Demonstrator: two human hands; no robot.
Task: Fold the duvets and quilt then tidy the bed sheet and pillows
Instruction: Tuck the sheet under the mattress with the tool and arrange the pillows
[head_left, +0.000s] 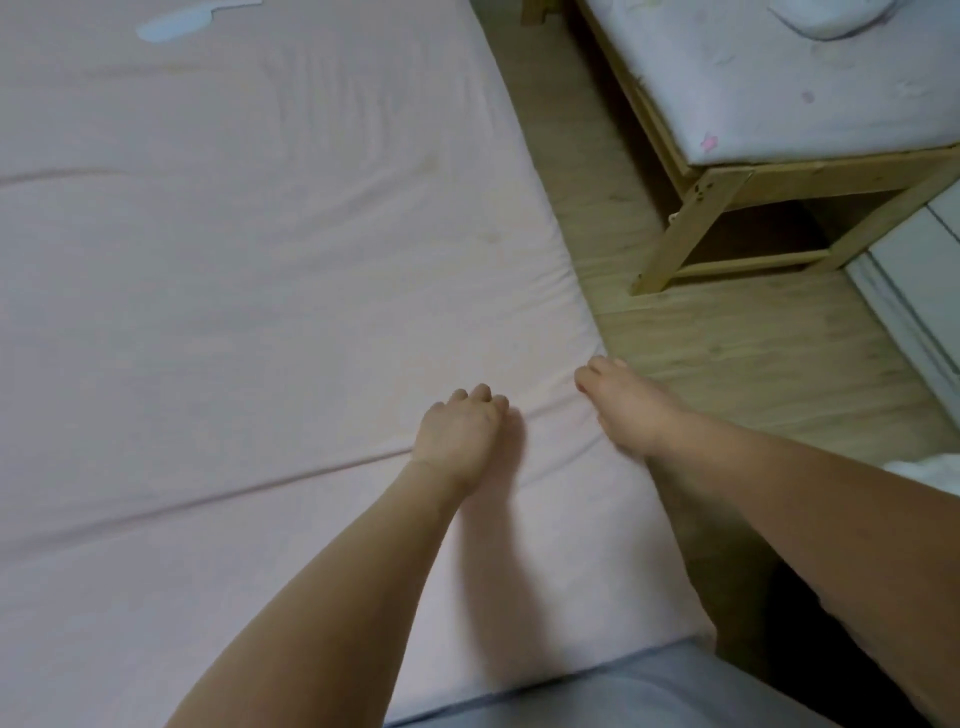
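A pale pink bed sheet (260, 260) covers the mattress and fills the left and middle of the head view, with a few long creases across it. My left hand (460, 434) rests on the sheet near the mattress's right side, fingers pointing away and slightly bent. My right hand (626, 405) lies on the sheet at the right edge of the mattress, fingers fairly straight and pointing up-left. Neither hand holds anything that I can see. No duvet, quilt or pillow shows on this bed.
A strip of wooden floor (727, 353) runs along the mattress's right side. Beyond it stands a second bed with a light wooden frame (691, 228) and a lilac cover (779, 78). White furniture (914, 275) is at the far right. A pale blue patch (176, 23) lies at the sheet's top left.
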